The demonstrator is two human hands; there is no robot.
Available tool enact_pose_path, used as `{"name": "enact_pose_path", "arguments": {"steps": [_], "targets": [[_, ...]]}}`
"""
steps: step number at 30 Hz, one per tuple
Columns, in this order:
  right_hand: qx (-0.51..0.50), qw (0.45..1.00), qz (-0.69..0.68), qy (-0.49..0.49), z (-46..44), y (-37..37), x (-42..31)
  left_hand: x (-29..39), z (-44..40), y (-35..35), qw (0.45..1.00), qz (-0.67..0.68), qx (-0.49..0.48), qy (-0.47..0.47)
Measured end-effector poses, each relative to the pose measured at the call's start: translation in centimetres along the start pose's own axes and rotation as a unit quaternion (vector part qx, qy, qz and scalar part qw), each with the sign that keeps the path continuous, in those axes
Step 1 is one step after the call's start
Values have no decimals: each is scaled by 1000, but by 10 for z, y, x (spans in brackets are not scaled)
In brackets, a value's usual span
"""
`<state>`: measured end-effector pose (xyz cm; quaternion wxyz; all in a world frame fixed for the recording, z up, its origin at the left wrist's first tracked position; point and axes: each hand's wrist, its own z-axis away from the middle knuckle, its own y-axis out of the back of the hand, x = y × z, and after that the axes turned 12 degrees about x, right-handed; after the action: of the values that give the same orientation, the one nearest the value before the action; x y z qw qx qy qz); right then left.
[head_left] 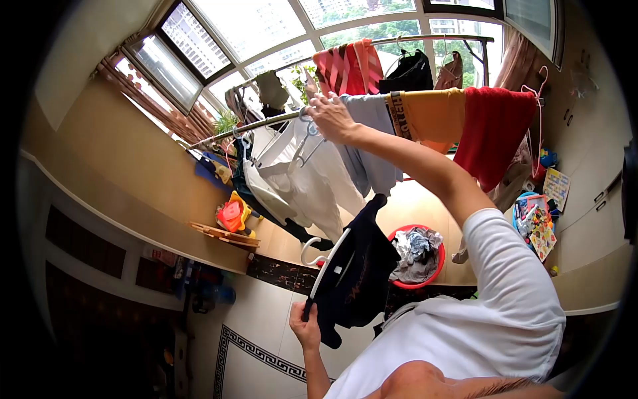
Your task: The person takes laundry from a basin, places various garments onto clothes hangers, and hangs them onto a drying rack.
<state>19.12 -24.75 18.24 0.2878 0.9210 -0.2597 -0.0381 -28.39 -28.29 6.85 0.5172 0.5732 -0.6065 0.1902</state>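
Two bare hands of yours work apart: your left hand is low beside the tiled floor, and your right hand is up at the metal rod. The left fingers are closed, with the thumb pressing the edge of a dark navy cloth garment near the lower end of its smooth white hanger. That garment hangs tilted in front of you, its soft fabric sagging in folds and its hanger's curved hook pointing away to the left. Your right fingers are bent and slightly spread at the rod, right beside a draped pale blue cloth; you cannot tell from this view whether they grip the rod or a hanger hook. White garments with loose, wrinkled folds hang just beside that hand, next to light blue-grey hangers. Further along the rod lie a smooth orange-yellow cloth and a thick, fuzzy red cloth. Below, a round red basket holds crumpled grey and whitish cloth.
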Motion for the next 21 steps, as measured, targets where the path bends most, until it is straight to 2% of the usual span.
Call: {"name": "enact_pose_path", "arguments": {"steps": [5,9,11,14,19,21], "targets": [[-128,990,35,-53,-18,-25,22,0,14,10,999,-18,37,20],[-178,979,66,-77,-8,-2,59,-11,17,19,996,-17,74,46],[-236,965,85,-75,-6,21,73,-13,13,18,995,-16,87,53],[-258,958,95,-79,11,67,102,-4,-4,3,994,-23,91,56],[-299,933,128,-151,48,136,165,10,-41,-38,992,81,54,81],[-315,923,141,-172,64,172,185,9,-56,-61,989,131,30,63]]}}
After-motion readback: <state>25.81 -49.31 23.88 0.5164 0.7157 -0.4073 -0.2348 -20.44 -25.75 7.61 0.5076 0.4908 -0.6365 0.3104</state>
